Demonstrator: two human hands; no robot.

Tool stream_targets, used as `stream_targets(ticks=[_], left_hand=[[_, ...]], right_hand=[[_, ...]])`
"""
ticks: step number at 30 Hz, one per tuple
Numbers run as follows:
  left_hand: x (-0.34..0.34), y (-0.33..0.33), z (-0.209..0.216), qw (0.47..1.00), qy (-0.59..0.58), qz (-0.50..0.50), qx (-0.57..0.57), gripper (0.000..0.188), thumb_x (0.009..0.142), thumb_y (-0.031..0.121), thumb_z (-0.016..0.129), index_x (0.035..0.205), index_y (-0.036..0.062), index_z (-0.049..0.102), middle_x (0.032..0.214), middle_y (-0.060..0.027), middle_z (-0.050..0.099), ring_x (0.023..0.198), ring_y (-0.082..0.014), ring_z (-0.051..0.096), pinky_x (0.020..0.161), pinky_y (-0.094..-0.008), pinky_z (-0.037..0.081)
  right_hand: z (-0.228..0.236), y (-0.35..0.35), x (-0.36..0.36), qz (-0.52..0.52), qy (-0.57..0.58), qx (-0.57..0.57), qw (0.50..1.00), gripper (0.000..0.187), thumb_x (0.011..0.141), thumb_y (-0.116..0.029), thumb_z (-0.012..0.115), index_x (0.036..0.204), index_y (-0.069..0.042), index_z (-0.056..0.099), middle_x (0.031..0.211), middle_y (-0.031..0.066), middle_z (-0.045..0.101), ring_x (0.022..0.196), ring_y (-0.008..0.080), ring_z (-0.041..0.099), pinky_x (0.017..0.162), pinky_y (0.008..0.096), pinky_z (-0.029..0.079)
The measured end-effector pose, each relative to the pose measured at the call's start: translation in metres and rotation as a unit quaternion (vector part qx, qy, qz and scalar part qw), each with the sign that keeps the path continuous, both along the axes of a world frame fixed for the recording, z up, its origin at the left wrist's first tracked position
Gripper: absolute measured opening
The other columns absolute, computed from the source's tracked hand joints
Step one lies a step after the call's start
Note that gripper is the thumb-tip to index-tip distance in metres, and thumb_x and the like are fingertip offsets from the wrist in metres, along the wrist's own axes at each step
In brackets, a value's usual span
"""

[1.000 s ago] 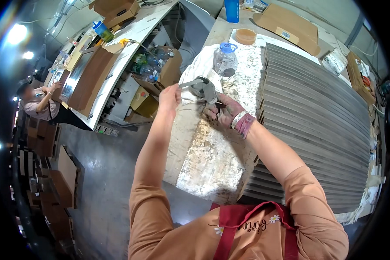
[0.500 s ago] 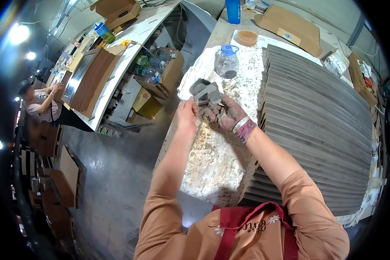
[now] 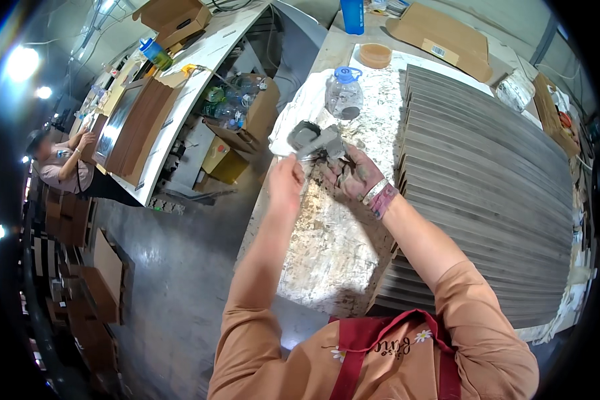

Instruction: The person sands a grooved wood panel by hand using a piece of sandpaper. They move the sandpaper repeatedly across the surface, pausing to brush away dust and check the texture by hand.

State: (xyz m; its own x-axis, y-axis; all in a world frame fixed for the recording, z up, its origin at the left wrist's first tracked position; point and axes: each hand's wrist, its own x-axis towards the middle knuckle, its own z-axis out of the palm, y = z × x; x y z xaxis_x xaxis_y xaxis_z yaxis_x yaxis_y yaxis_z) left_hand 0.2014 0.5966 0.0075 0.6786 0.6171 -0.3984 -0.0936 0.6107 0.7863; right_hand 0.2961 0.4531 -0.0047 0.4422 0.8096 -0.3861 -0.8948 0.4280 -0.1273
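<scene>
My bare left hand (image 3: 287, 180) is closed in a pinch at the near left end of a flat grey, blade-like strip (image 3: 323, 141). My right hand (image 3: 360, 175) wears a stained pinkish glove with its fingers curled at the strip's other end; a grey lump shows there, but what it grips is hard to make out. Just beyond my left hand is a dark, rounded, cup-like thing (image 3: 305, 134) with grey smears, beside white cloth (image 3: 288, 131). All this is above a white, blotched work surface (image 3: 327, 260).
Dark grey ribbed panels (image 3: 487, 193) lie stacked on the right. Farther back stand a clear blue-capped jug (image 3: 345, 95), a round tan tub (image 3: 375, 56), a blue bottle (image 3: 353, 17) and flattened cardboard (image 3: 440, 41). At far left, a person (image 3: 63, 163) works at another bench holding brown panels (image 3: 137, 130).
The grey strip has turned and now shows as a longer, slanting shape between my hands. My left hand has shifted slightly down, and the cup-like thing shows more plainly.
</scene>
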Motion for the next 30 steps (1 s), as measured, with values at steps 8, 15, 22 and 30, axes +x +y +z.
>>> stream_targets(ticks=[8, 15, 22, 30], left_hand=[[-0.010, -0.013, -0.015, 0.999, -0.035, 0.023, -0.020, 0.018, 0.094, 0.015, 0.057, 0.078, 0.0081, 0.051, 0.067, 0.0023, 0.047, 0.057, -0.0061, 0.041, 0.051, -0.0205, 0.034], [-0.007, -0.024, -0.018, 0.997, -0.037, 0.061, -0.007, 0.020, 0.094, 0.017, 0.057, 0.076, 0.0103, 0.050, 0.065, 0.0028, 0.046, 0.057, -0.0075, 0.040, 0.053, -0.0230, 0.031], [0.003, -0.014, -0.022, 0.997, -0.026, 0.066, 0.026, 0.020, 0.094, 0.018, 0.057, 0.078, 0.0101, 0.049, 0.065, 0.0031, 0.045, 0.058, -0.0072, 0.039, 0.053, -0.0228, 0.031], [-0.010, -0.032, -0.010, 1.000, -0.017, 0.003, -0.020, 0.017, 0.094, 0.015, 0.055, 0.078, 0.0091, 0.051, 0.064, 0.0024, 0.044, 0.057, -0.0084, 0.040, 0.052, -0.0237, 0.032]], right_hand=[[0.005, 0.001, -0.005, 0.011, 0.031, 0.007, 0.999, 0.026, 0.097, -0.023, 0.051, 0.117, -0.007, 0.053, 0.106, 0.0113, 0.063, 0.099, 0.0276, 0.063, 0.089, 0.0463, 0.053], [0.010, 0.000, -0.016, 0.005, -0.017, -0.040, 0.999, 0.026, 0.099, -0.022, 0.046, 0.117, -0.004, 0.049, 0.110, 0.0150, 0.060, 0.099, 0.0311, 0.062, 0.088, 0.0448, 0.052], [0.038, -0.001, -0.027, 0.014, -0.008, -0.054, 0.998, 0.027, 0.099, -0.020, 0.046, 0.120, -0.002, 0.048, 0.112, 0.0170, 0.059, 0.097, 0.0301, 0.062, 0.082, 0.0443, 0.053], [0.020, -0.009, -0.010, -0.006, 0.013, -0.063, 0.998, 0.027, 0.097, -0.024, 0.052, 0.114, -0.004, 0.055, 0.104, 0.0127, 0.063, 0.092, 0.0263, 0.063, 0.086, 0.0428, 0.054]])
